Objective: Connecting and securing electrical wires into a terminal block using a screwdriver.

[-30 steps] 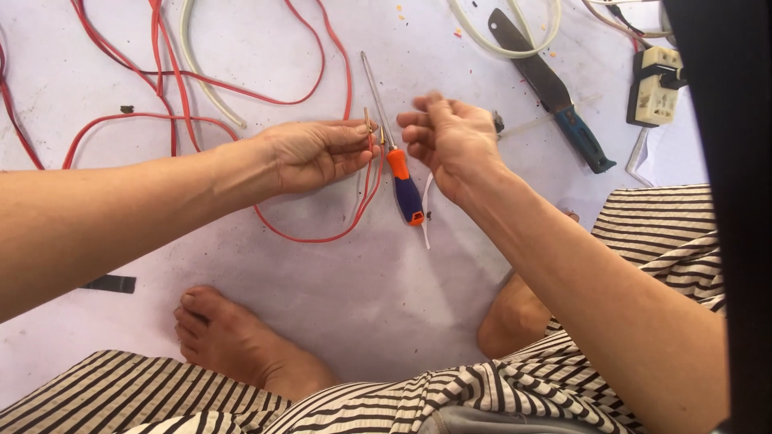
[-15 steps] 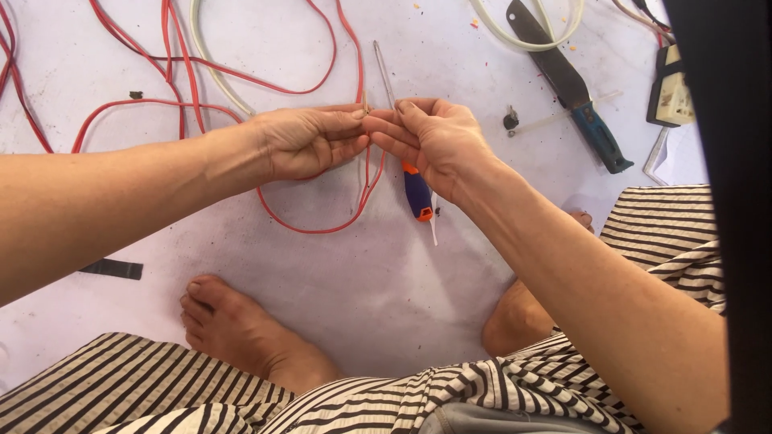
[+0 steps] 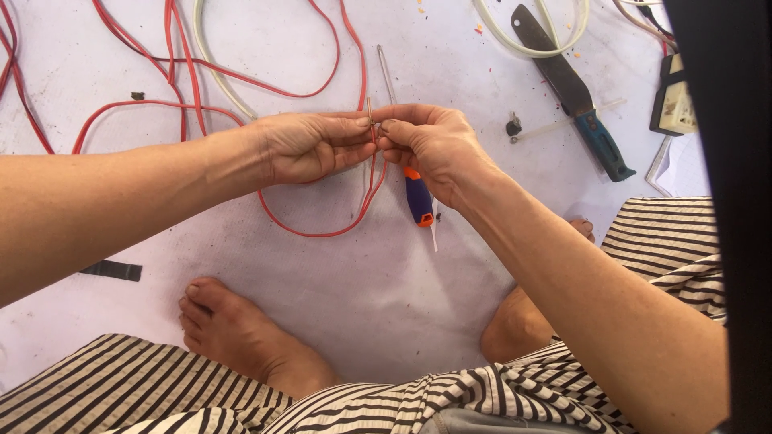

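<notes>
My left hand (image 3: 310, 145) and my right hand (image 3: 430, 141) meet at the fingertips above the white floor sheet. Both pinch the bare end of a thin red wire (image 3: 369, 112) that sticks up between them. The wire runs down from the hands into a red loop (image 3: 322, 231) on the sheet. A screwdriver with an orange and blue handle (image 3: 418, 197) lies on the sheet under my right hand, its metal shaft (image 3: 386, 71) pointing away from me.
More red wires (image 3: 173, 60) and a white cable (image 3: 213, 76) trail over the sheet at the back left. A blue-handled knife (image 3: 575, 92), a small dark screw (image 3: 512, 127) and a white electrical box (image 3: 675, 100) lie at the back right. My bare foot (image 3: 241, 333) rests near me.
My two hands have come together from slightly apart and now pinch the wire end between them. The view has shifted a little; the screwdriver stays on the sheet.
</notes>
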